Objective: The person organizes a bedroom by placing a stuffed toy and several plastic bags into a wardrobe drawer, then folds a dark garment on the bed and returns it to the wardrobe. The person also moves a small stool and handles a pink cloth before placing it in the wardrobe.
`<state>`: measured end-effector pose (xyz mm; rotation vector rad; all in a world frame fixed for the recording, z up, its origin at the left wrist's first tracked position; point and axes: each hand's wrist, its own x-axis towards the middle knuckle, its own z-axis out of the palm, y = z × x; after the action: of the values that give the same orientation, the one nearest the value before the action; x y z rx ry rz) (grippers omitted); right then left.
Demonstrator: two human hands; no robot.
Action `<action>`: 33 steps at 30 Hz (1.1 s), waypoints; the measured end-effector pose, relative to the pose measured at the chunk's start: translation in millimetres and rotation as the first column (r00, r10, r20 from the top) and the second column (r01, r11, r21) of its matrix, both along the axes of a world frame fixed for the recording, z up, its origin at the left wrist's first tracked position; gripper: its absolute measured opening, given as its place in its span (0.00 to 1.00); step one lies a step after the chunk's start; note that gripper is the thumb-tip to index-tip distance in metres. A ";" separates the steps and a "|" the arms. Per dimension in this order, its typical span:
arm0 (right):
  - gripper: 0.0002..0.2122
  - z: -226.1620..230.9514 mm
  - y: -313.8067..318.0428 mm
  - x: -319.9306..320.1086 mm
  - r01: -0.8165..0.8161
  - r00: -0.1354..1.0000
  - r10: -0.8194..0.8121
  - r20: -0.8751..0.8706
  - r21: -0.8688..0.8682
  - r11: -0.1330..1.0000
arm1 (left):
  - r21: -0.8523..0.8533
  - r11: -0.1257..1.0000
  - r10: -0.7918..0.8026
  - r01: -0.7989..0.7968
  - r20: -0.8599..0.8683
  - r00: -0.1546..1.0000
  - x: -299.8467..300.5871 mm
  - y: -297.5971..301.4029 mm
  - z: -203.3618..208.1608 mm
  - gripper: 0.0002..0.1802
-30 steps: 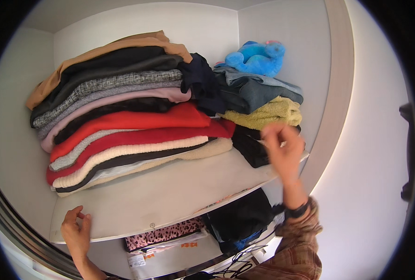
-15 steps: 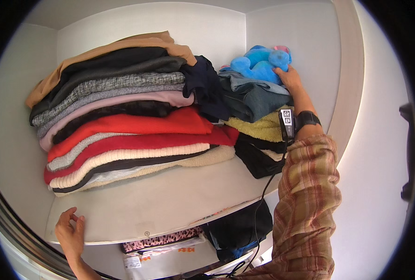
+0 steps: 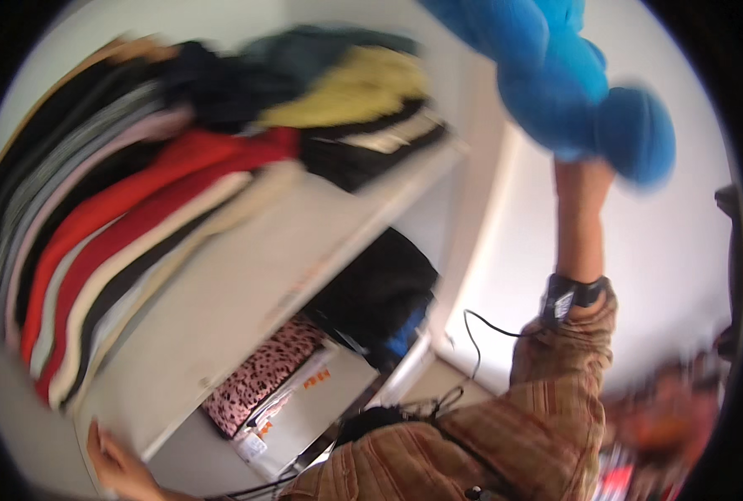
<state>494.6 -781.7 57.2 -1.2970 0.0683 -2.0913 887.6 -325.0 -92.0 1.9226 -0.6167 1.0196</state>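
Note:
Up at the top right, my right hand [image 3: 585, 174] has hold of a bright blue plush toy [image 3: 547, 79] with rounded limbs. The toy hides my fingers and is cut off by the top of the picture. It hangs in front of the white wall, apart from the shelf. My left hand [image 3: 119, 463] is at the lower left, by the shelf's front edge, slightly blurred and holding nothing, its visible fingers loosely apart. The nearest thing to it is a tall stack of folded clothes [image 3: 96, 275] on the shelf [image 3: 213, 309].
Right of the stack lie a yellow fuzzy garment [image 3: 359, 88] and dark folded clothes [image 3: 355, 159]. On a lower level are a pink spotted cloth bundle [image 3: 263, 376] and a black cloth item [image 3: 380, 292]. A black cable [image 3: 476, 334] runs from my right wrist. Blurred reddish things [image 3: 664, 417] show lower right.
My right hand has lifted the blue plush toy off the jeans pile and carried it right, away from the shelf. The view has swung rightward and tilted. My left hand stays near the shelf edge.

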 end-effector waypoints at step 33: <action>0.18 -455.6 153.9 -409.6 0.336 0.805 -0.534 -0.257 0.940 0.054 | 0.040 0.997 -0.080 0.070 0.415 0.906 -23.7 -167.7 -13.1 0.09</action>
<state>85.0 -627.8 -398.4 -0.2119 1.6838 -1.8559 863.9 -492.7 -105.1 1.6921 -0.9393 1.3923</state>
